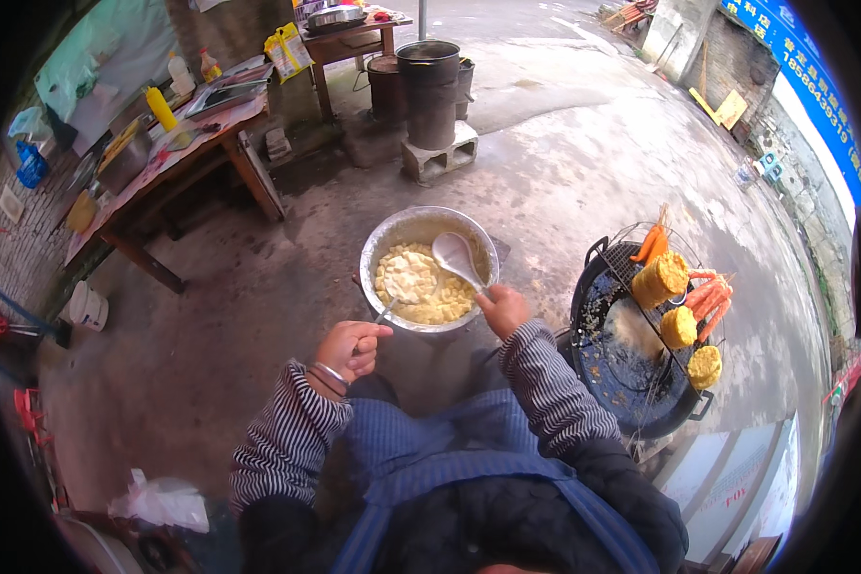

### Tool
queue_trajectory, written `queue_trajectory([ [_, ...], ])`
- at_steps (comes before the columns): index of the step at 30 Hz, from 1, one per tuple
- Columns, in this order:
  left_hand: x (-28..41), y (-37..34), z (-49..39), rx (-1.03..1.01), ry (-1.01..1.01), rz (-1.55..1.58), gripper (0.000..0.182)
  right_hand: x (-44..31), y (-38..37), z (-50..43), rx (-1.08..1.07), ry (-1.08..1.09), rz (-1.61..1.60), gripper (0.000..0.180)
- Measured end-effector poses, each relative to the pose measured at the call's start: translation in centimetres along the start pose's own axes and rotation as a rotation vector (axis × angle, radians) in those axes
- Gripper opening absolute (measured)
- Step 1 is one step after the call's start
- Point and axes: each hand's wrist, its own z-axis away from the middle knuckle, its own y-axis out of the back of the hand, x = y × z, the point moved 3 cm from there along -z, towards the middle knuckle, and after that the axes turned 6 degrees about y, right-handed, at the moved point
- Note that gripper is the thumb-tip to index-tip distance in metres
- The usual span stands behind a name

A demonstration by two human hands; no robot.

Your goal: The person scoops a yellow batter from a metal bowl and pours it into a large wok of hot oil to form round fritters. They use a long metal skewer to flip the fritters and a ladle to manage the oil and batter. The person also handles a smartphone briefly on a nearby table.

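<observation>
A large metal basin (pixel 370 290) stands before me, holding pale yellow cubes and batter (pixel 409 276) with a whitish mass on top. My right hand (pixel 504 310) grips the handle of a ladle (pixel 453 252), whose pale bowl rests over the basin's contents. At the basin's near left rim, my left hand (pixel 348 349) is closed around a thin metal utensil (pixel 386 310) that reaches into the batter; its full shape cannot be made out. Both forearms wear striped sleeves, and a bangle circles my left wrist.
Right of the basin is a black wok (pixel 581 344) with dark oil, its wire rack (pixel 620 267) bearing yellow fried cakes (pixel 660 280) and orange sausages (pixel 709 298). A wooden table (pixel 240 168) with trays and bottles is at left. Beyond, a metal stove (pixel 430 100) stands on a concrete block (pixel 438 159).
</observation>
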Motion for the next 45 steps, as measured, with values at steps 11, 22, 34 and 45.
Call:
queue_trajectory([
  [11, 0.3, -1.1, 0.7, -0.041, -0.009, -0.056, 0.019, -1.5, 0.4, 0.7, 0.101, 0.148, 0.071, 0.028],
  [22, 0.2, -1.1, 0.1, -0.017, 0.039, -0.037, 0.019, -1.4, -1.7, 1.2, 0.089, 0.314, 0.235, 0.022],
  [34, 0.4, -0.6, 0.6, 0.011, 0.02, -0.03, 0.021, -2.2, 0.7, 0.3, 0.147, 0.186, 0.124, 0.026],
  [45, 0.5, -0.7, 1.1, 0.009, 0.014, -0.026, 0.022, 2.7, -2.4, 0.2, 0.114, -0.033, -0.426, 0.026],
])
